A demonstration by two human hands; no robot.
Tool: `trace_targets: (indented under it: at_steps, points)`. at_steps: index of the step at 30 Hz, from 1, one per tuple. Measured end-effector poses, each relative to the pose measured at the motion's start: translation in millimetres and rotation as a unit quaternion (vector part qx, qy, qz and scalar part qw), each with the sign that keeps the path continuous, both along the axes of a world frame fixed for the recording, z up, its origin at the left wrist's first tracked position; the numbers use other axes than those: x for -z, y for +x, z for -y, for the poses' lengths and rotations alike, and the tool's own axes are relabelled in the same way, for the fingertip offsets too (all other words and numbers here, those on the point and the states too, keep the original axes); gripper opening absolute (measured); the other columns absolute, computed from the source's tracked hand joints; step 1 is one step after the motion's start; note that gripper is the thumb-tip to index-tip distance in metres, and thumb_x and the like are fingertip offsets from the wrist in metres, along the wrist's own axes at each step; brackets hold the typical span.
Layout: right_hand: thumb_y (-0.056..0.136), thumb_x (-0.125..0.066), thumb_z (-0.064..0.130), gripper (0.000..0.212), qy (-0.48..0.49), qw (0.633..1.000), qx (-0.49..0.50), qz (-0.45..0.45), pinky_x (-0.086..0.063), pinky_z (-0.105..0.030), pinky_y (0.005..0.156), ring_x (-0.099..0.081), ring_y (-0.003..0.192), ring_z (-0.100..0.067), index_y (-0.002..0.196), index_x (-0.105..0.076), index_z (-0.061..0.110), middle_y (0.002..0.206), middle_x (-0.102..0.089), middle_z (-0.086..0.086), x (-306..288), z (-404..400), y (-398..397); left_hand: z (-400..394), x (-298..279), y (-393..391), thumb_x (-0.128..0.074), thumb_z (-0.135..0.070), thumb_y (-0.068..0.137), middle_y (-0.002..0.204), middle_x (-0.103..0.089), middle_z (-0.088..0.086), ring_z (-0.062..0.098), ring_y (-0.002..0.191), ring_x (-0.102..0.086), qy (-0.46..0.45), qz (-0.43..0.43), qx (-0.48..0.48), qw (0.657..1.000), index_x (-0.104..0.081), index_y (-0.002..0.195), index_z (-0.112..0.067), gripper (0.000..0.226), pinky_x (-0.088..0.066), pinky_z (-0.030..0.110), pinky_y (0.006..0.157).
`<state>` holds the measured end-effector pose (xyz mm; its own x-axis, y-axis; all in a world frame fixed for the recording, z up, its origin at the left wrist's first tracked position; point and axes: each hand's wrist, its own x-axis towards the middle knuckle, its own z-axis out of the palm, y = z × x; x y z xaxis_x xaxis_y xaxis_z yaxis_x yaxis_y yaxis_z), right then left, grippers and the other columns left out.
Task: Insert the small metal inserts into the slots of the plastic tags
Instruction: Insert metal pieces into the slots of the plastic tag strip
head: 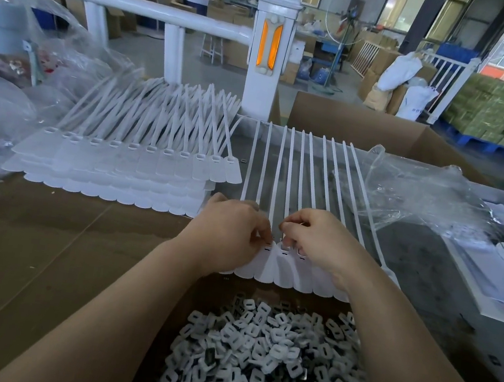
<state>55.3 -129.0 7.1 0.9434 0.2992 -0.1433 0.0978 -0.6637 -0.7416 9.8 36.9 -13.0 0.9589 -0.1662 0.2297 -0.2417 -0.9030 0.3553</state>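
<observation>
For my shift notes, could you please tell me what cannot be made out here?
Head view:
- Whether an insert is pinched: left hand and right hand fingers cover it.
- Tags' outer slots: hidden under the hands.
- Box of inserts: cut off by bottom edge.

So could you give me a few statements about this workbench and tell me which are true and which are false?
1. Both hands work at the row of tags in front of the person. True.
2. The left hand reaches into the box of inserts. False: it is up at the tags.
3. A stack of tags lies to the left. True.
4. The right hand rests flat and open. False: its fingers curl and pinch at a tag's slot.
</observation>
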Motion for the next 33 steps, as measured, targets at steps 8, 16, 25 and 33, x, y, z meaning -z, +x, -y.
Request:
trace_targets:
  at_steps: [8,16,25,33]
  points:
    - [0.099,-0.058,0.028,0.009,-0.006,1.000,-0.014,0.000,-0.046,-0.026,0.068,-0.065,0.078,-0.008,0.101,-0.066,0.026,0.083,-0.071,0.005,-0.2,0.4,0.8,1.7,-6.5,-4.2,-0.048,-0.027,0.092,0.102,-0.060,-0.012,0.011,0.099,-0.051,0.151,0.048,0.037,0.987,-0.068,0.116,-0.041,0.034,-0.022,0.034,0.087]
    - [0.098,-0.061,0.024,0.010,-0.024,0.998,-0.059,-0.006,-0.056,-0.037,0.089,-0.068,0.088,-0.011,0.100,-0.070,0.025,0.091,-0.072,0.005,-4.9,2.4,1.4,-2.5,-5.6,-9.5,-0.047,-0.046,0.088,0.098,-0.053,-0.017,0.009,0.098,-0.045,0.129,0.027,0.011,0.991,-0.065,0.117,-0.048,0.035,-0.025,0.035,0.092]
    - [0.085,-0.076,0.019,0.011,-0.069,0.960,-0.270,0.014,-0.049,-0.025,0.069,-0.055,0.066,0.001,0.086,-0.074,0.030,0.083,-0.067,0.006,-19.2,1.9,-9.7,-16.2,-2.4,-6.3,-0.057,-0.048,0.087,0.095,-0.059,-0.013,0.008,0.096,-0.054,0.078,0.044,-0.029,0.996,-0.070,0.102,-0.042,0.021,-0.026,0.032,0.090]
    - [0.082,-0.080,0.021,0.018,-0.149,0.901,-0.408,-0.015,-0.046,-0.016,0.062,-0.056,0.065,0.003,0.097,-0.074,0.029,0.077,-0.064,0.012,-21.0,-15.6,-26.6,-15.3,1.2,-2.5,-0.060,-0.041,0.089,0.086,-0.058,-0.011,0.009,0.089,-0.054,0.021,0.040,-0.027,0.999,-0.072,0.097,-0.036,0.015,-0.030,0.029,0.087]
